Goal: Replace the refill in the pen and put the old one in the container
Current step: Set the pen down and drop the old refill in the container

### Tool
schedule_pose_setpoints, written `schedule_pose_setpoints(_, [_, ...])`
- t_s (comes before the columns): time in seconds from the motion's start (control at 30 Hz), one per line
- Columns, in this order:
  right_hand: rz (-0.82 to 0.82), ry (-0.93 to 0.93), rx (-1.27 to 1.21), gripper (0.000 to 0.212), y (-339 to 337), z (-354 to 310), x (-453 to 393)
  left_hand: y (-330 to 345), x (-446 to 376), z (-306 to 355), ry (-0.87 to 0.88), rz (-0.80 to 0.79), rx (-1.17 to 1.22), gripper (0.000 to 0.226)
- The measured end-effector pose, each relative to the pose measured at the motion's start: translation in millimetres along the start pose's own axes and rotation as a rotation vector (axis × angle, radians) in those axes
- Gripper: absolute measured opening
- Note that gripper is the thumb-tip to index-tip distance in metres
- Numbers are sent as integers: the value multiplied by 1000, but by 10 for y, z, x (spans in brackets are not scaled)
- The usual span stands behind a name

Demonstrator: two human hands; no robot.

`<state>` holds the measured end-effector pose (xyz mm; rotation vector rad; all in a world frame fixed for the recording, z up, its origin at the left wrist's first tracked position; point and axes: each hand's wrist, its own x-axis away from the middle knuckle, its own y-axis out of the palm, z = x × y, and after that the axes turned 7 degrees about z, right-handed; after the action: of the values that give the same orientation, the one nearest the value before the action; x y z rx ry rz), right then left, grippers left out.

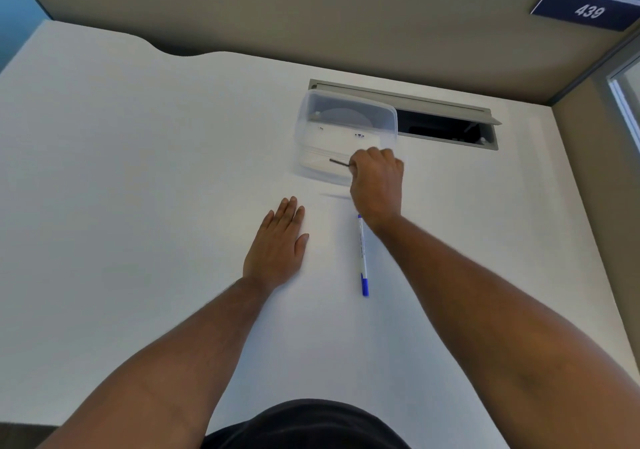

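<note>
A clear plastic container [388,116] stands on the white desk, just in front of a cable hatch. My right hand [377,181] is at the container's near right corner, fingers closed on a thin dark refill [339,162] whose free end points left over the container's near part. A white pen with a blue cap [362,256] lies on the desk between my forearms, cap end toward me. Left of the pen, my left hand [277,244] rests flat on the desk, palm down, holding nothing.
An open grey cable hatch [446,126] is sunk into the desk [138,171] behind the container. Beige partition walls enclose the back and right sides. A blue sign reading 439 [588,10] hangs at the upper right.
</note>
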<state>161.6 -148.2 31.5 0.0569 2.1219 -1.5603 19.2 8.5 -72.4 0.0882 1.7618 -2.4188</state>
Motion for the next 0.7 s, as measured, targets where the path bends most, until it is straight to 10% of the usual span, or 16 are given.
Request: schedule_pose_setpoints(0.7, [-96, -23, 31, 12, 51, 16, -469, -7, 3, 9, -12, -13, 2, 58])
